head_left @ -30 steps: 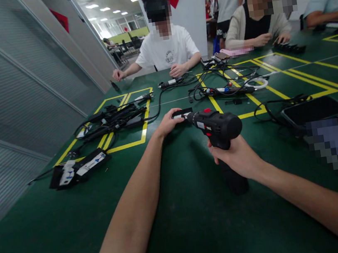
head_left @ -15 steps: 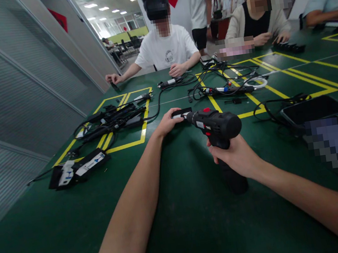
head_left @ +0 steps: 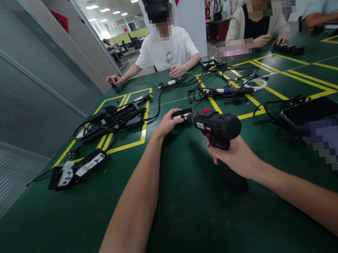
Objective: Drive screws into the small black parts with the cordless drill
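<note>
My right hand (head_left: 234,155) is wrapped round the grip of a black cordless drill (head_left: 215,123) with red switches. The drill points to the left, and its thick battery base is low, near the table. Its chuck and bit reach a small black part (head_left: 182,112) with a pale face. My left hand (head_left: 170,122) grips that part at its left end, fingers closed over it. Where exactly the bit meets the part is too small to make out. Both forearms stretch forward over the green table (head_left: 183,225).
Black cabled devices (head_left: 114,119) lie in a yellow-taped area at left, with a black-and-white part (head_left: 77,169) before them. Cables and a pen-like tool (head_left: 227,90) lie at centre right. A phone (head_left: 313,110) rests at right. A person (head_left: 166,47) sits opposite; others sit at right.
My hands, the drill and the small part stay almost where they were. The person standing behind the table at the back has moved out of that spot.
</note>
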`<state>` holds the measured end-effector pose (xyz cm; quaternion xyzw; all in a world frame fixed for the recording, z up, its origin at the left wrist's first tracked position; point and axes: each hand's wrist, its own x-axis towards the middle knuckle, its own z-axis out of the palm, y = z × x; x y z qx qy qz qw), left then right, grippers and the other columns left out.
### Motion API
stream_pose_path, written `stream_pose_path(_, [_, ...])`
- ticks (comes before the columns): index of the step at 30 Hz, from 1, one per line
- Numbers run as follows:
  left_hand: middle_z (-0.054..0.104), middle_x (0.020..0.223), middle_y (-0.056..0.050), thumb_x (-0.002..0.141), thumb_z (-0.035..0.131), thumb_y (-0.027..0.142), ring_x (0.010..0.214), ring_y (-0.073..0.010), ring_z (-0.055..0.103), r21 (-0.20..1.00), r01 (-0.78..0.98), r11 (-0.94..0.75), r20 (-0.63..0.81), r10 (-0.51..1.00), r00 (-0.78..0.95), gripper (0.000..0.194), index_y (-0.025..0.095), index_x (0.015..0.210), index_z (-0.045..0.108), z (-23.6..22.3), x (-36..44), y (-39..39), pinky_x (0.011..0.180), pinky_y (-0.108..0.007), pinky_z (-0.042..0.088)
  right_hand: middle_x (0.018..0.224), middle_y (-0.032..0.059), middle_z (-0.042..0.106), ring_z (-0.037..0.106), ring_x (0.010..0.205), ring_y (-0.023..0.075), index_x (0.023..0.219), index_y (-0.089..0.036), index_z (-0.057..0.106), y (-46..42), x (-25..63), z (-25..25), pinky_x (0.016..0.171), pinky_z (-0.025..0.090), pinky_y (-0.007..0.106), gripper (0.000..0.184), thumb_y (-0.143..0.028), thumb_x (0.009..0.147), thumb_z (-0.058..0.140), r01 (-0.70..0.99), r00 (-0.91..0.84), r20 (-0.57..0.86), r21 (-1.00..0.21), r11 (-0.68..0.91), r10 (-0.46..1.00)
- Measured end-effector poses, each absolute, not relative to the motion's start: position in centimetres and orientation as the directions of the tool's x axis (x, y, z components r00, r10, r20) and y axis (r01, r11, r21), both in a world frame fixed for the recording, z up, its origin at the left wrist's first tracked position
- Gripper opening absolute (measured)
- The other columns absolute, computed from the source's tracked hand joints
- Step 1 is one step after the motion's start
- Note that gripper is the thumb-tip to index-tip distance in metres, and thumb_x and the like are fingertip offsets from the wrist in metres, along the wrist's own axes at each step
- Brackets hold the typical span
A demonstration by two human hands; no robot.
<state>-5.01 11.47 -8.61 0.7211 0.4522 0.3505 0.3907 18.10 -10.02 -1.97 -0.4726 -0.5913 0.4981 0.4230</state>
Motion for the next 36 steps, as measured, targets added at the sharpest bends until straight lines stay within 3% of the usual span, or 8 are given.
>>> stream_pose_path(36, [0.061,0.118,-0.006,0.067,0.069,0.036,0.106,-0.0239,0.057,0.875,0.387,-0.289,0.148,0.923,0.354,0.06,0.018,0.122,0.055,-8.26,-4.94,11.22,0.095,-0.037,0.045,0.075,-0.0003,0.058,0.057,0.058,0.0132,0.093,-0.018,0.058,-10.0,18.05,-2.14,0.058,0.048,0.03,0.014,-0.017,0.078,0.059,0.133,-0.195,0.034,-0.989,0.061,0.98])
